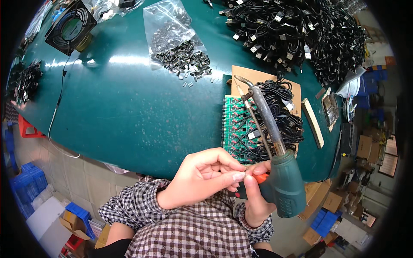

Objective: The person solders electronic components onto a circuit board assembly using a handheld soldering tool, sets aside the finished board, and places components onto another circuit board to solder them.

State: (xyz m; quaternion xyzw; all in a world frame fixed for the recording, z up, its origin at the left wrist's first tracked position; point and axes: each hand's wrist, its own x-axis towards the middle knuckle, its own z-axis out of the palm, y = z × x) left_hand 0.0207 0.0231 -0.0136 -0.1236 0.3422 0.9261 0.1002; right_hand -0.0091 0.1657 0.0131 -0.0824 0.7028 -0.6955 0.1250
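Note:
My right hand [257, 202] holds a soldering gun [289, 185] with a dark green body, an orange trigger and a long metal barrel pointing away from me. A thin tube runs along the barrel to its bent tip. My left hand [193, 178] is closed in a pinch, its fingertips meeting my right thumb and forefinger beside the trigger. Whatever lies between those fingertips is too small to make out. Just beyond my hands is a panel of green circuit boards [230, 129] with black USB cables [284, 122] lying over it. Brown cardboard [245, 77] shows underneath.
A large heap of black USB cables [279, 30] covers the far right. Small metal connectors [185, 60] spill from a clear bag [161, 17]. A black fan [71, 28] stands far left, its cord crossing the green table [124, 112]. A pale strip [313, 122] lies at right.

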